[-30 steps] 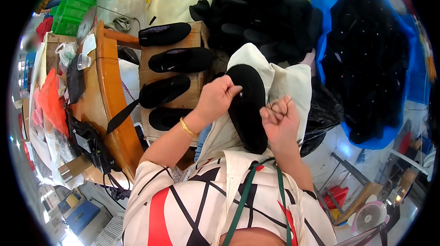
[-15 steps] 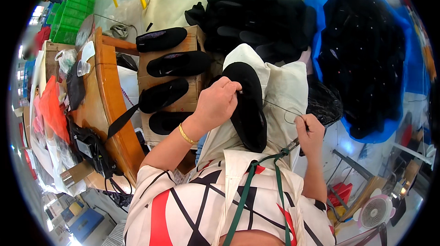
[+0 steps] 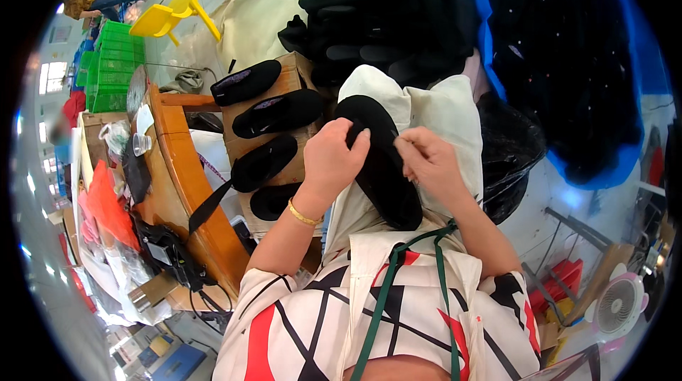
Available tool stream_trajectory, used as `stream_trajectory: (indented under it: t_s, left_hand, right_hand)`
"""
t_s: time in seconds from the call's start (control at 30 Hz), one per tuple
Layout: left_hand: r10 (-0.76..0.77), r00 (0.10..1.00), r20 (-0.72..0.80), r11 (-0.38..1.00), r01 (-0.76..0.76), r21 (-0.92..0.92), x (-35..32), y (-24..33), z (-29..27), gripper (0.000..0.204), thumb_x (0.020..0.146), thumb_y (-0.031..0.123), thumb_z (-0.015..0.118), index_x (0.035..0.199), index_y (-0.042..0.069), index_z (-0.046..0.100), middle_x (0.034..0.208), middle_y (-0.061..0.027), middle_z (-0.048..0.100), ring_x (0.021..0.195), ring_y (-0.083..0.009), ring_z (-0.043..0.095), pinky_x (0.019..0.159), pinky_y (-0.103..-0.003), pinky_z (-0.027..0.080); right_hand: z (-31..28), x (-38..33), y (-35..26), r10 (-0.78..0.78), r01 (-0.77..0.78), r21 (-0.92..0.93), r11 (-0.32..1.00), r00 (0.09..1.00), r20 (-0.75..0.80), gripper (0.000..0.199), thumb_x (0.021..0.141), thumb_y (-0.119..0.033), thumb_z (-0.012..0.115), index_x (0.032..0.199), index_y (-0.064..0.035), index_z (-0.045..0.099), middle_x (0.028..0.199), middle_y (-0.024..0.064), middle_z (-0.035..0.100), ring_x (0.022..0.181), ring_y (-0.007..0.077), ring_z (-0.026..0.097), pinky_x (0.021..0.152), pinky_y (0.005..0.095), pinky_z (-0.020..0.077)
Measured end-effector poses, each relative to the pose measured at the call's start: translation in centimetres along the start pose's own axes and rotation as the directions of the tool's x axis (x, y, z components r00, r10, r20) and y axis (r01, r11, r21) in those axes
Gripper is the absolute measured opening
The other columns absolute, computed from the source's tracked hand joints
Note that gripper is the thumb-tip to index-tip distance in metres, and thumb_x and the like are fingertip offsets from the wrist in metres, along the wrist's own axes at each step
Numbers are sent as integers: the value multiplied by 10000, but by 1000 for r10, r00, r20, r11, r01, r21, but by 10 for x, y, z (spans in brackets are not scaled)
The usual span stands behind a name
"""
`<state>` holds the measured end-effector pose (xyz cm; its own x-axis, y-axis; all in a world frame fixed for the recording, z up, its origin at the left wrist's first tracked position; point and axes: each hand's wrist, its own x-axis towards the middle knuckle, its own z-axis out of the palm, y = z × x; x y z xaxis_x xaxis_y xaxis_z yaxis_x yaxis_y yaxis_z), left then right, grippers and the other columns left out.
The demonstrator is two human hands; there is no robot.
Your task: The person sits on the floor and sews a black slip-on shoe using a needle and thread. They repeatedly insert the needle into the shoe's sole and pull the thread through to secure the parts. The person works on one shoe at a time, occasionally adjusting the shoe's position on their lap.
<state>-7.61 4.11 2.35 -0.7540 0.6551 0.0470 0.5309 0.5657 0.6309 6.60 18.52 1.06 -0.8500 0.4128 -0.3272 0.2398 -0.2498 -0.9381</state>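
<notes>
A black cloth shoe [image 3: 387,186] lies on my lap over the cream apron [image 3: 444,115], its opening facing up. My left hand [image 3: 334,157] is closed on its left side near the upper end, thumb over the opening. At the opposite rim, my right hand [image 3: 430,164] is pinched with its fingertips close to the edge. What those fingertips hold is too small to make out. To the left, several matching black shoes [image 3: 277,112] stand in a column on a cardboard box [image 3: 295,72].
Beyond my knees is a heap of black shoes [image 3: 391,22] on pale cloth. A blue-lined container [image 3: 621,168] full of black pieces stands at right, near a black plastic bag [image 3: 508,147]. A wooden stool [image 3: 177,161] is on the left, and a pink-and-white fan [image 3: 616,308] at lower right.
My right hand has moved up and left from the end of a stretched thread to the shoe's rim. The thread and the metal tool below that hand no longer show.
</notes>
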Motion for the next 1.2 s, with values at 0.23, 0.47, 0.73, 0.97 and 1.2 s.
stream_trajectory:
  t_s: [0.23,0.47,0.73,0.97,1.2]
  left_hand:
    - [-319,936,150,802,351,-484,-15,-16,0,156,863,126,704,833,-15,646,679,47,551,630,-32,441,560,-227,384]
    - [-340,921,192,731,387,-562,-15,-22,4,145,869,115,705,812,-4,644,677,84,536,619,-3,422,536,-199,349]
    - [-353,907,229,735,420,-532,-10,-19,0,154,865,118,705,788,4,635,649,68,540,591,-10,434,520,-205,354]
    - [-341,872,350,738,479,-475,1,-19,-12,175,882,140,677,778,8,629,641,45,556,545,-30,467,496,-223,376]
    - [-343,842,417,608,537,-585,4,-17,-14,146,896,121,652,787,25,634,657,42,561,561,-29,484,508,-206,377]
  right_hand:
    - [29,10,8,-118,139,-260,956,989,94,88,929,-100,610,962,-19,595,705,164,619,581,270,605,584,367,486]
    - [30,11,16,-211,232,-344,910,973,98,94,908,-63,603,984,-11,625,745,145,624,596,203,581,593,316,479]
    - [29,16,13,-258,283,-380,881,959,115,93,908,-96,579,945,-25,627,796,211,668,705,398,654,636,455,518]
    - [35,14,22,-320,324,-490,809,943,95,96,931,-95,604,1018,-55,598,797,175,663,686,367,651,601,402,505]
    - [41,15,24,-444,401,-633,662,890,101,61,936,-91,599,986,-72,570,726,158,640,648,363,645,541,442,483]
